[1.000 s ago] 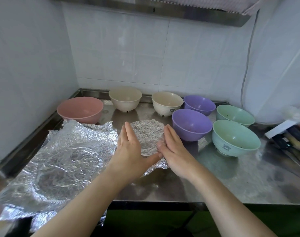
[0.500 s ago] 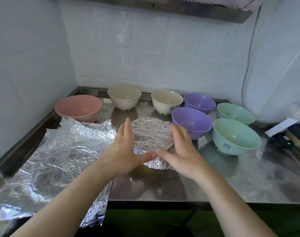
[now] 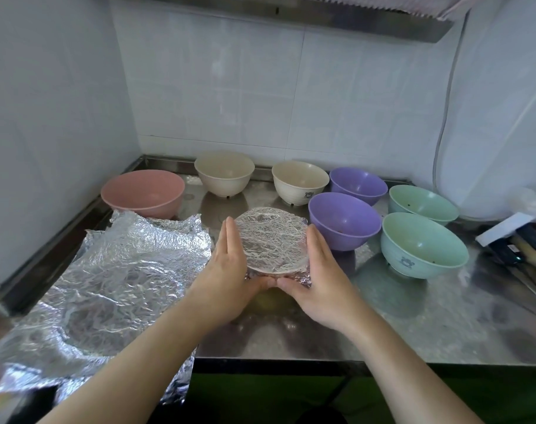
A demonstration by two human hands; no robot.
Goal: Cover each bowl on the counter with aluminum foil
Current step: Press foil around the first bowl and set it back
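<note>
Both hands have slid from the top of the foil-covered bowl [image 3: 271, 240] down to its sides since a second ago: the left hand [image 3: 227, 270] and right hand [image 3: 318, 276] now cup it, fingers straight and pressed together against the foil, thumbs meeting at the near edge. Risk: uneven squeezing could tear the thin, crinkled foil or tip the light bowl, which sits mid-table [image 3: 413, 325] beside a purple bowl [image 3: 343, 221]. Foil lies taut and flat across the rim.

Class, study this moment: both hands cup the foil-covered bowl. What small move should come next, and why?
Probably let go and take up the loose crumpled foil sheet. The left hand and right hand flank the foil-covered bowl, whose foil already looks tucked under the rim, while seven bowls, like the pink plastic bowl, stand uncovered.
</note>
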